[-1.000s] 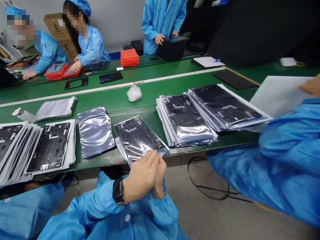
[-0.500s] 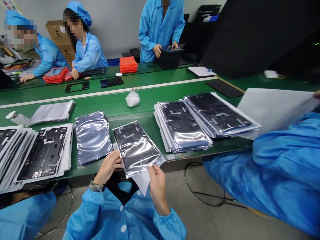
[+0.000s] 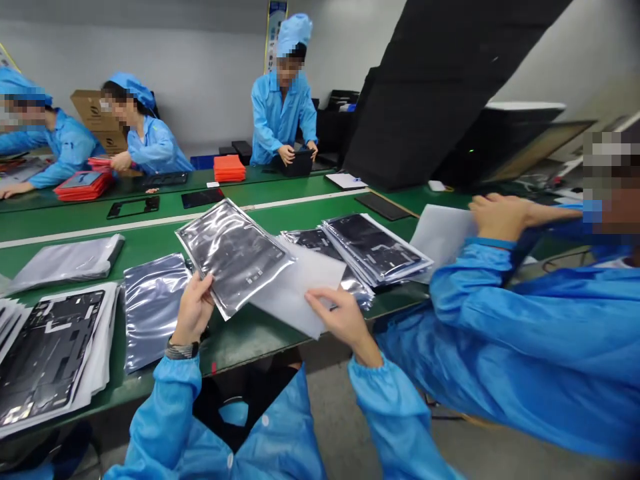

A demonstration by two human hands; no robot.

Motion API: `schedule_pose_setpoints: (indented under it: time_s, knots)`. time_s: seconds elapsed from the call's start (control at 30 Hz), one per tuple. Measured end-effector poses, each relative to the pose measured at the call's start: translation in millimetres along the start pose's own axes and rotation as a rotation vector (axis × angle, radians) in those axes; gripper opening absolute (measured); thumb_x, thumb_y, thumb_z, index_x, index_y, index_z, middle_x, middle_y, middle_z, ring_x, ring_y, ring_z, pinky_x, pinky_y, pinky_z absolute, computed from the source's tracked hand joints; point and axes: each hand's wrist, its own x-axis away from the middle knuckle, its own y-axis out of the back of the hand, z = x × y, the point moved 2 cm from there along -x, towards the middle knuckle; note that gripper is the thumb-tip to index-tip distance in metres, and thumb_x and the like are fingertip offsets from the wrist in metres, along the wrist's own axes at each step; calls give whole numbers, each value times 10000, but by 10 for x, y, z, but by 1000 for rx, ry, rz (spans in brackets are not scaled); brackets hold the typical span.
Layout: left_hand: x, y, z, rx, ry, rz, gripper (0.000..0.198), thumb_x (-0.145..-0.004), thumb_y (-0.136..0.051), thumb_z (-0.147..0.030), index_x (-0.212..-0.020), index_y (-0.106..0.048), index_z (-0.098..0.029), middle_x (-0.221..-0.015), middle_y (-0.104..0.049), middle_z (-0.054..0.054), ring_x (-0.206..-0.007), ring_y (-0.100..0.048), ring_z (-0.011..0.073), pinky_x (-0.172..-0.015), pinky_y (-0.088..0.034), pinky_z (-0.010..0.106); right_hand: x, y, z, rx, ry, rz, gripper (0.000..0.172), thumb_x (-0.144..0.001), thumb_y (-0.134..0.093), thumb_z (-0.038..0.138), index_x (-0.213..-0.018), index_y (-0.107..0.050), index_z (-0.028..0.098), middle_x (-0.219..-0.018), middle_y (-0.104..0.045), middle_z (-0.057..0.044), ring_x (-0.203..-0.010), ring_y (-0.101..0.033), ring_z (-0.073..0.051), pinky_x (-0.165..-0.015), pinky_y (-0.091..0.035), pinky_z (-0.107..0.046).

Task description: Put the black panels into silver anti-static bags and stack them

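Note:
My left hand [image 3: 196,308] pinches the lower left edge of a dark flat panel in a shiny clear bag [image 3: 237,257], raised and tilted above the bench. My right hand [image 3: 343,317] grips the edge of a white translucent sheet [image 3: 305,287] between thumb and fingers. The sheet's left part passes behind the bagged panel. Beyond the sheet stand two stacks of bagged dark panels; the sheet covers part of the nearer stack [image 3: 317,240], and the farther stack [image 3: 375,247] lies to its right. Left of my left hand is a pile of silvery bags [image 3: 155,307].
A stack of dark panels with white sheets [image 3: 55,347] lies at the left, below a plastic-wrapped bundle [image 3: 70,260]. At the right, a co-worker's hand [image 3: 500,217] is beside another white sheet [image 3: 440,230]. Across the green bench [image 3: 280,213] are orange stacks [image 3: 229,168] and three other people.
The bagged panel has been raised, and the white sheet has come out to its right in my right hand, which has let go of the bag. The view has shifted rightward.

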Motion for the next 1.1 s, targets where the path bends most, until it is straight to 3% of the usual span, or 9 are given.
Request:
schedule_pose_setpoints:
  time_s: [0.1,0.2,0.33,0.47,0.67,0.8,0.93,1.1]
  knots:
    - [-80,-49,-49,35,-68,3,157,-841,-793,-263,-983,-734,-230,-986,-747,20,-849,-719,135,-756,-591,209,-399,293,-197,-79,-83,-223,272,-738,-796,501,-786,-795,233,-882,-772,-65,-900,-681,-288,-906,-504,-414]
    - [-71,-50,7,43,-48,6,185,-841,-793,-256,-1016,-737,-235,-986,-744,11,-828,-713,120,-739,-580,187,-630,441,-520,-166,-196,-395,346,-713,-784,530,-768,-778,188,-844,-753,-75,-861,-670,-262,-832,-502,-378]
    - [-61,-63,135,28,15,27,261,-820,-837,-311,-1028,-724,-203,-983,-753,17,-823,-723,138,-759,-585,211,-588,363,-975,-207,-332,-531,461,-688,-742,592,-743,-755,135,-776,-736,-111,-741,-653,-242,-714,-495,-366]
    - [-131,-132,224,28,49,71,360,-800,-862,-335,-1087,-709,-181,-994,-758,24,-834,-725,141,-792,-587,227,-367,244,-1242,-196,-447,-632,491,-664,-715,609,-750,-761,128,-760,-741,-119,-745,-662,-259,-735,-503,-383]
    - [-284,-309,311,71,52,111,339,-800,-866,-299,-1074,-710,-175,-983,-754,11,-840,-708,111,-814,-579,202,-284,253,-1388,-160,-515,-615,414,-660,-721,526,-766,-789,131,-781,-757,-97,-797,-667,-265,-750,-491,-355]
    - [-429,-582,459,99,76,178,345,-798,-861,-271,-1090,-702,-176,-1035,-747,17,-832,-699,100,-763,-580,183,-307,249,-1423,-182,-552,-563,466,-675,-688,533,-820,-789,102,-691,-714,-71,-635,-610,-217,-582,-473,-320]
    - [-602,-1004,780,87,186,285,372,-772,-870,-288,-1079,-696,-171,-948,-736,22,-749,-688,109,-692,-583,200,-310,219,-1409,-208,-597,-499,488,-714,-630,525,-897,-785,100,-582,-638,-27,-484,-527,-183,-434,-423,-291]
    - [-707,-1448,1337,41,359,364,305,-775,-846,-262,-999,-666,-161,-903,-717,32,-730,-678,131,-696,-603,255,-333,206,-1390,-226,-585,-508,330,-730,-602,438,-802,-731,143,-721,-708,-77,-631,-632,-206,-527,-499,-274]
